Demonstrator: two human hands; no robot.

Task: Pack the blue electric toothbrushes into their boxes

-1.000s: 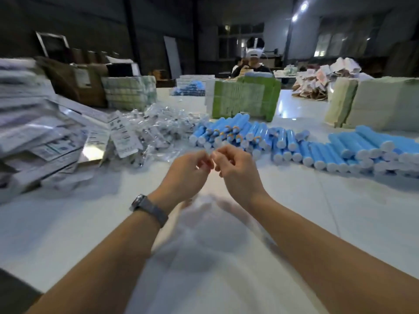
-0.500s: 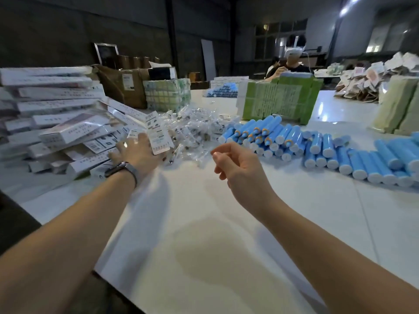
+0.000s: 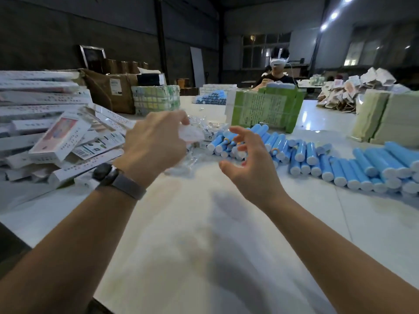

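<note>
A small whitish packet (image 3: 190,134), prob a flat box or a bagged part (too blurry to tell), is pinched in the left hand (image 3: 156,141) above the tabletop (image 3: 204,245), just in front of the heap of clear bagged bits (image 3: 204,125). The right hand (image 3: 251,164) is held spread, nothing in it, fingers loosely fanned near the packet. The blue toothbrushes (image 3: 317,157) are laid in rows on the right, w/ the white boxes (image 3: 61,137) piled on the left, so nothing looks packed yet imo. For this step the packet should be brought to the middle, taken by its edges w/ both hands & opened squarely before a brush is reached for, so the rows aren't knocked.
</note>
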